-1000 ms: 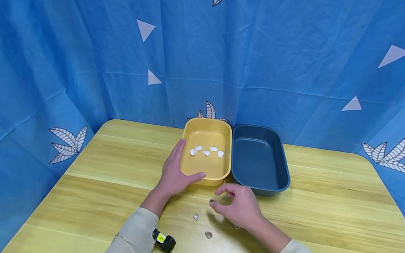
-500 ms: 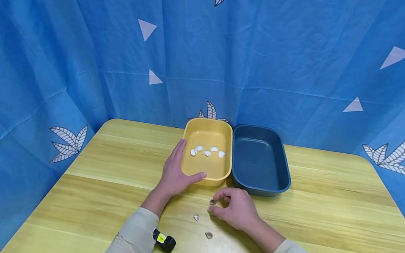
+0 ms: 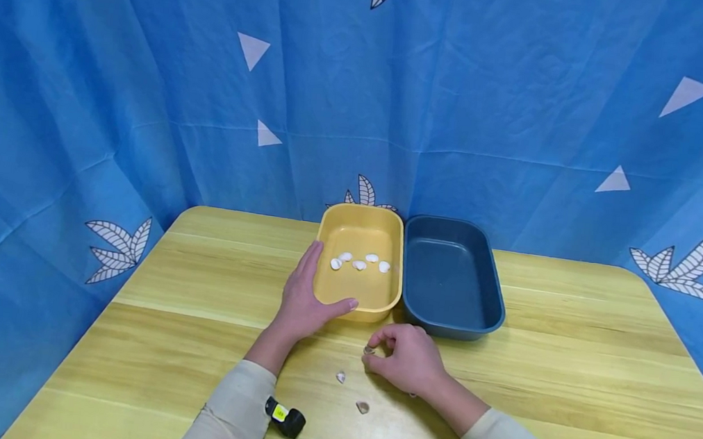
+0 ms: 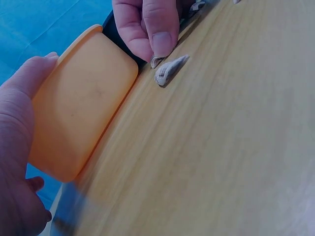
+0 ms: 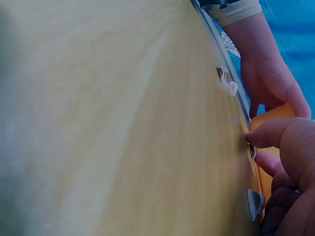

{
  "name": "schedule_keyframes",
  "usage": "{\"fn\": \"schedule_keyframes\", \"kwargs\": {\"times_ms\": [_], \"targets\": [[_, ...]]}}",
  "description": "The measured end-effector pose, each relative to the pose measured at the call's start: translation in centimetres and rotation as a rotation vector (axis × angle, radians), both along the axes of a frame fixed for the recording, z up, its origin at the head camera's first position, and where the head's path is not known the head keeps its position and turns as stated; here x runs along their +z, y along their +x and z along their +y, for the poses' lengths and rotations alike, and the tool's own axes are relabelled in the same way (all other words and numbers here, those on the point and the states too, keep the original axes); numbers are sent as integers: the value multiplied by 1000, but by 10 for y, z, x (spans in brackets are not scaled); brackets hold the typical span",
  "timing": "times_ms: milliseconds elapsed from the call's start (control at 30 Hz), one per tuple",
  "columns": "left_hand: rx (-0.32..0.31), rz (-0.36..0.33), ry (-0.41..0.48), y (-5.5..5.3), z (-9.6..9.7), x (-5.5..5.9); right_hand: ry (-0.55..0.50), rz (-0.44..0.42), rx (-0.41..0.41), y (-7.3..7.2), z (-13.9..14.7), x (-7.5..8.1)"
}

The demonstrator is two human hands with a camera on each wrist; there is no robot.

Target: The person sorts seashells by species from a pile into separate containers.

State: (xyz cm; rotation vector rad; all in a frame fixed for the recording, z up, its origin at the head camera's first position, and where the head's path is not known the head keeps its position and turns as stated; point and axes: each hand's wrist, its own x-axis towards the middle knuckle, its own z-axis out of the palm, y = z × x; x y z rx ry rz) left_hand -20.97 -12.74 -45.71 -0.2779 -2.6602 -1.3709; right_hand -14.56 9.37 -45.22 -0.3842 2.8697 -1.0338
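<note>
My left hand (image 3: 303,302) holds the near left corner of a yellow plastic bin (image 3: 357,297), fingers along its left side and thumb over the front rim. Several white seashells (image 3: 358,265) lie inside. Just in front of the bins, my right hand (image 3: 411,361) pinches a small brownish seashell (image 3: 368,351) at the tabletop between thumb and index finger. The left wrist view shows this shell (image 4: 155,61) under the fingertips, with a striped seashell (image 4: 170,71) close by. A darker seashell (image 3: 362,407) lies nearer me. The right forearm partly covers another seashell (image 3: 413,394).
A dark blue bin (image 3: 449,326) with nothing visible inside stands against the yellow one on its right. Both stand toward the back of the wooden table (image 3: 189,359), before a blue curtain (image 3: 493,106). Each wrist wears a camera (image 3: 291,423).
My right hand has lowered slightly and brought its thumb and index finger together on the brownish seashell. The left hand and both bins have stayed in place.
</note>
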Motion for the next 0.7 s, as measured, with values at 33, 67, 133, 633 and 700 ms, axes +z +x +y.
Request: {"fn": "schedule_keyframes", "kwargs": {"times_ms": [33, 67, 133, 633, 700], "targets": [[1, -3, 1, 0, 0, 0, 3, -3, -1, 0, 0, 0], [-1, 0, 5, 0, 0, 0, 5, -4, -1, 0, -1, 0], [0, 0, 5, 0, 0, 0, 8, -3, 3, 1, -1, 1], [4, -12, 11, 1, 0, 0, -1, -18, 28, -1, -1, 2], [5, -11, 11, 1, 1, 0, -7, -27, 37, -1, -1, 3]]}}
